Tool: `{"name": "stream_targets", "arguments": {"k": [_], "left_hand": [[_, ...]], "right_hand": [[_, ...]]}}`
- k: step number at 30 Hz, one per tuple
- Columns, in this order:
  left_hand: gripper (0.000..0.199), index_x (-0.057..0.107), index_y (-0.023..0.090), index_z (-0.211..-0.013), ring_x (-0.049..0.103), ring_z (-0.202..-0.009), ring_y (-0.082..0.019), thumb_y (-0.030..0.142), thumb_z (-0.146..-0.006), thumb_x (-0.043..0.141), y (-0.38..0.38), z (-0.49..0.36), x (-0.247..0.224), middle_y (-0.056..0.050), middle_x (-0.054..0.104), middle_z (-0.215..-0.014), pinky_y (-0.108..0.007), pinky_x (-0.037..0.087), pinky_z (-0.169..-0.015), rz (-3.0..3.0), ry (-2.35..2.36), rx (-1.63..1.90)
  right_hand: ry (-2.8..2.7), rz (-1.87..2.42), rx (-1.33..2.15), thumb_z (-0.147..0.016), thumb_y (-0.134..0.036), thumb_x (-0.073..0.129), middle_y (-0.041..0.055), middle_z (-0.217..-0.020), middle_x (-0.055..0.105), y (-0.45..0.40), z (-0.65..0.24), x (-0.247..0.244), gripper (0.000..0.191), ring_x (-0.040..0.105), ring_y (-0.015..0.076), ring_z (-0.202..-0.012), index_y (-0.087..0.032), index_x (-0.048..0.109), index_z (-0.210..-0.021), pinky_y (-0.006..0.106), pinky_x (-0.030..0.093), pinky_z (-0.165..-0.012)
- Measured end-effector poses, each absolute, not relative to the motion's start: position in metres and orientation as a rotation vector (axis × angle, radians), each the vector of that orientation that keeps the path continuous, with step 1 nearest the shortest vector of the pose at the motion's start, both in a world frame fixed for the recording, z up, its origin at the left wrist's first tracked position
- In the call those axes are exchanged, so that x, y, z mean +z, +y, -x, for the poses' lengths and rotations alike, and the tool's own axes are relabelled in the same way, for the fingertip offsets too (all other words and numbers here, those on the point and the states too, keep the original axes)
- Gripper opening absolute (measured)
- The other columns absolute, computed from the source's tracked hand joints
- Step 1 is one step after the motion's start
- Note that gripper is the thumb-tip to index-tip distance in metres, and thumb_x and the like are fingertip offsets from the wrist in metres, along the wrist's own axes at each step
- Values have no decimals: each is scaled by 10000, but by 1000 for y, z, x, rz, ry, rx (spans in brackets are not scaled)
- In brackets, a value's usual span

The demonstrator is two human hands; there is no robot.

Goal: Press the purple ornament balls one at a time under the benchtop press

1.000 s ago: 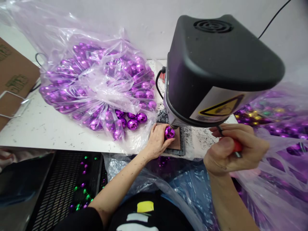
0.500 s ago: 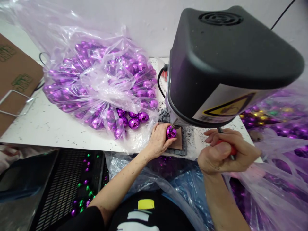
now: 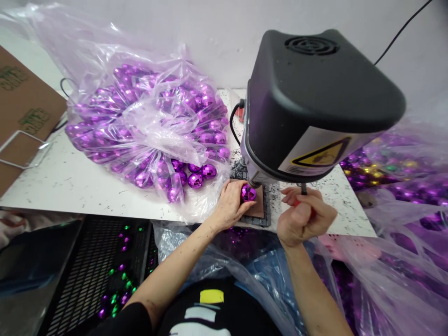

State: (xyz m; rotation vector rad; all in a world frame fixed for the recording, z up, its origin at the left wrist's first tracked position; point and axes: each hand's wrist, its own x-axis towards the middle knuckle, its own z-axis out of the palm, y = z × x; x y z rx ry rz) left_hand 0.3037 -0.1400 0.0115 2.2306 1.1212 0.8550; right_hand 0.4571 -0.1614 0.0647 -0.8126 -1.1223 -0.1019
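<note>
My left hand [image 3: 228, 205] is closed around a shiny purple faceted ball [image 3: 248, 192], fingers on its left and thumb below. The ball rests over a brown pad [image 3: 257, 208] on a dark base plate, right by the metal nose under a black press machine [image 3: 325, 98]. At the machine's front right, my right hand [image 3: 310, 217] grips a lever [image 3: 304, 188]; a bit of its red handle shows between the fingers. The exact contact between nose and ball is hard to make out.
Left of the machine lies a clear plastic bag [image 3: 154, 126] of purple balls, with several loose at its mouth. A cardboard box [image 3: 28, 112] stands at far left. A black crate [image 3: 94, 261] holding green and purple beads sits below. More bagged beads [image 3: 402, 186] lie right.
My right hand has moved left with the lever, toward the machine's nose. The machine's black housing appears smaller and its top sits lower. My left hand and the ball have hardly moved.
</note>
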Motion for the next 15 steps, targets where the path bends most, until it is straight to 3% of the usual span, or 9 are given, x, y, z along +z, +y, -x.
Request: {"name": "stream_targets", "arguments": {"k": [3, 6, 10, 15], "left_hand": [[446, 431, 182, -1303, 547, -1174, -265, 441, -964, 560, -138, -304, 7, -118, 591, -1193, -503, 312, -1151, -2266, 1103, 895], [461, 430, 178, -1311, 556, -1161, -264, 442, -959, 571, -136, -304, 6, -123, 592, -1195, -506, 334, -1135, -2285, 1080, 955], [498, 435, 175, -1303, 580, -1104, -260, 458, -934, 612, -150, -297, 10, -127, 600, -1178, -456, 448, -1025, -2237, 1031, 1088], [538, 438, 199, -1360, 574, -1144, -268, 405, -912, 654, -207, -282, 10, -133, 584, -1244, -421, 495, -974, -2316, 1044, 943]], "right_hand": [[-1149, 826, -151, -872, -294, 516, -28, -544, 404, -162, -465, 87, 216, 466, 84, -490, -169, 556, -700, 256, 470, -509], [-1117, 1021, -287, -925, -408, 510, -21, -628, 488, -152, -476, 128, 321, 499, 55, -509, -147, 610, -766, 219, 376, -502], [-1182, 1148, -269, -933, -638, 415, -38, -575, 373, -125, -486, 175, 585, 375, 8, -543, -117, 493, -678, 190, 284, -560], [-1179, 1086, -82, -847, -732, 445, -52, -594, 273, -102, -493, 182, 636, 327, -1, -567, -129, 373, -661, 212, 221, -565]]}}
